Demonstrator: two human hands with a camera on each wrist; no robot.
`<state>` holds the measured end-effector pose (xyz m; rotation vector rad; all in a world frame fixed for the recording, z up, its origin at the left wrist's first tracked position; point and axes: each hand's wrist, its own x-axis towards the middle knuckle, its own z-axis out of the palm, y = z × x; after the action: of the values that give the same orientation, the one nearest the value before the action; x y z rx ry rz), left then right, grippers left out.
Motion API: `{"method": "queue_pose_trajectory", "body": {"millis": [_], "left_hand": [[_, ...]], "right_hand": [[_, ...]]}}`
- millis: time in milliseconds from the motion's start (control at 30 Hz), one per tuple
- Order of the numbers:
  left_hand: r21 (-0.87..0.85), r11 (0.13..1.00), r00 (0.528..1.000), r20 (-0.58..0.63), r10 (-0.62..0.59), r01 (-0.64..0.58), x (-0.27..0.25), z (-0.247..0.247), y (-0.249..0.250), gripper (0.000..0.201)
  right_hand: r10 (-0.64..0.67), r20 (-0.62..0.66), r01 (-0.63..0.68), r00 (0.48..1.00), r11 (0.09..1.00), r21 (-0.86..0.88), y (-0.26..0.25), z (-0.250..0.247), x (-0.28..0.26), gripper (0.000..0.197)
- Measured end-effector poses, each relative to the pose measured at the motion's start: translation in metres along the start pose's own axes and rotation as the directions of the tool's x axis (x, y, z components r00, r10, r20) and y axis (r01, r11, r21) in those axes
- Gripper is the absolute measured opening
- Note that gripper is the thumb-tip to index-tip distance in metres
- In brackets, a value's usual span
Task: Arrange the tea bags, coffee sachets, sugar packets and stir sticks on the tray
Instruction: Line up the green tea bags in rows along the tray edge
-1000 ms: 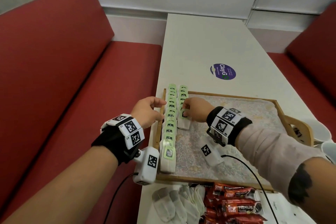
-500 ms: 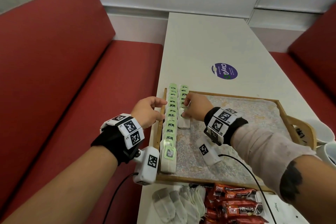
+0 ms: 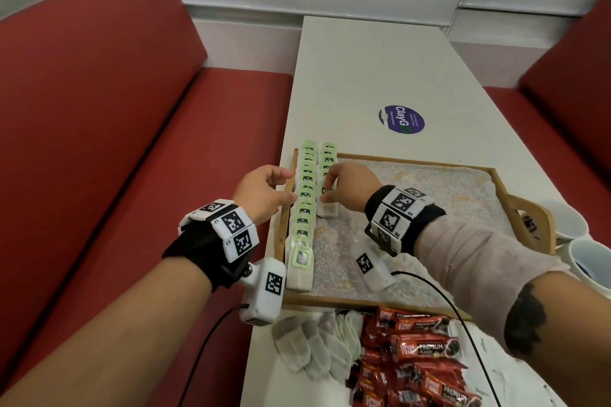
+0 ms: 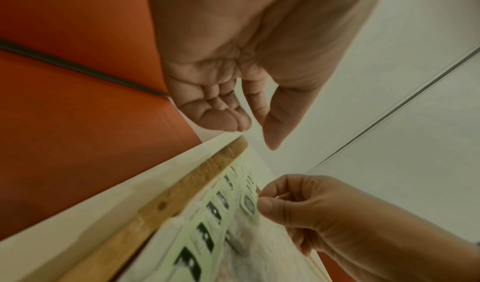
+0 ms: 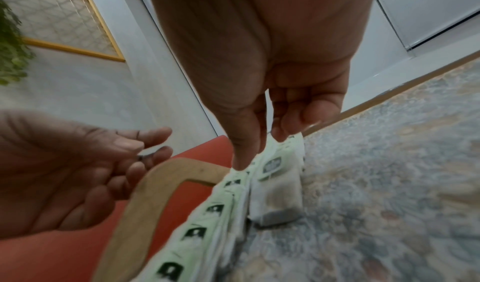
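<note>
Left hand [image 3: 264, 190] relaxed, empty, hovering at the tray [image 3: 370, 302] left rim, likely steadying. Tea bags [image 3: 302, 208] overlap along that edge to save space. Right hand [image 3: 347, 187] pinches the second row's front tea bag [image 3: 327, 205], aligning it.

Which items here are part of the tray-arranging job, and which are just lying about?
Job: wooden tray; tea bag rows; loose tea bags; red coffee sachets; right hand at second row.
Lying about: white cups; purple sticker.
</note>
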<state>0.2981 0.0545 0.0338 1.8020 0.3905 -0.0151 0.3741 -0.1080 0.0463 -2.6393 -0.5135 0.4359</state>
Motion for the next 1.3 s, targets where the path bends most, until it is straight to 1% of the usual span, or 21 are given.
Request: {"method": "queue_pose_trajectory", "body": {"millis": [100, 233, 333, 433, 567, 600, 667, 767, 867, 967, 1067, 1133, 1233, 1300], "left_hand": [[-0.013, 1.0, 0.999, -0.034, 0.013, -0.013, -0.016, 0.0, 0.0, 0.033], [-0.003, 0.999, 0.999, -0.038, 0.036, -0.036, -0.044, -0.001, -0.003, 0.028], [-0.011, 0.999, 0.999, -0.009, 0.037, -0.037, -0.069, 0.0, -0.008, 0.026], [0.02, 0.999, 1.0, 0.007, 0.026, -0.026, -0.093, 0.001, -0.017, 0.03], [0.11, 0.994, 0.995, 0.1, 0.003, -0.014, -0.118, 0.009, -0.033, 0.035], [0.16, 0.987, 0.992, 0.128, -0.013, -0.007, -0.124, 0.011, -0.036, 0.035], [0.303, 0.953, 0.984, 0.173, -0.028, -0.026, -0.135, 0.016, -0.039, 0.035], [0.459, 0.883, 0.974, 0.225, -0.004, -0.102, -0.148, 0.025, -0.04, 0.035], [0.642, 0.751, 0.969, 0.247, -0.012, -0.154, -0.16, 0.032, -0.039, 0.038], [0.768, 0.625, 0.964, 0.25, -0.087, -0.143, -0.171, 0.038, -0.042, 0.057], [0.837, 0.538, 0.955, 0.236, -0.18, -0.106, -0.175, 0.046, -0.046, 0.076], [0.857, 0.507, 0.952, 0.225, -0.209, -0.092, -0.174, 0.051, -0.047, 0.083], [0.869, 0.487, 0.951, 0.221, -0.217, -0.091, -0.172, 0.058, -0.048, 0.082], [0.877, 0.469, 0.959, 0.21, -0.189, -0.099, -0.173, 0.063, -0.05, 0.075]], "right_hand": [[-0.025, -0.022, 0.026, 0.999, 0.998, 0.057, -0.001, -0.004, -0.017, 0.02], [-0.053, -0.01, 0.053, 0.999, 0.993, 0.107, -0.002, -0.006, -0.049, 0.018], [-0.085, 0.013, 0.082, 0.996, 0.985, 0.152, -0.005, -0.002, -0.078, 0.016], [-0.114, 0.039, 0.106, 0.993, 0.981, 0.165, -0.008, 0.005, -0.106, 0.016], [-0.133, 0.093, 0.12, 0.987, 0.984, 0.131, -0.009, 0.016, -0.138, 0.016], [-0.138, 0.113, 0.126, 0.984, 0.986, 0.111, -0.009, 0.019, -0.145, 0.017], [-0.146, 0.16, 0.137, 0.976, 0.988, 0.069, -0.008, 0.023, -0.158, 0.021], [-0.141, 0.22, 0.141, 0.965, 0.99, 0.016, -0.007, 0.028, -0.175, 0.029], [-0.14, 0.297, 0.165, 0.945, 0.984, -0.062, -0.006, 0.034, -0.188, 0.043], [-0.108, 0.324, 0.163, 0.94, 0.975, -0.15, -0.005, 0.045, -0.197, 0.055], [-0.119, 0.28, 0.179, 0.952, 0.964, -0.196, -0.004, 0.054, -0.202, 0.053], [-0.135, 0.266, 0.197, 0.954, 0.955, -0.221, -0.004, 0.057, -0.202, 0.049], [-0.157, 0.257, 0.219, 0.953, 0.947, -0.234, -0.005, 0.06, -0.201, 0.041], [-0.164, 0.243, 0.221, 0.956, 0.949, -0.227, -0.006, 0.061, -0.201, 0.035]]}}
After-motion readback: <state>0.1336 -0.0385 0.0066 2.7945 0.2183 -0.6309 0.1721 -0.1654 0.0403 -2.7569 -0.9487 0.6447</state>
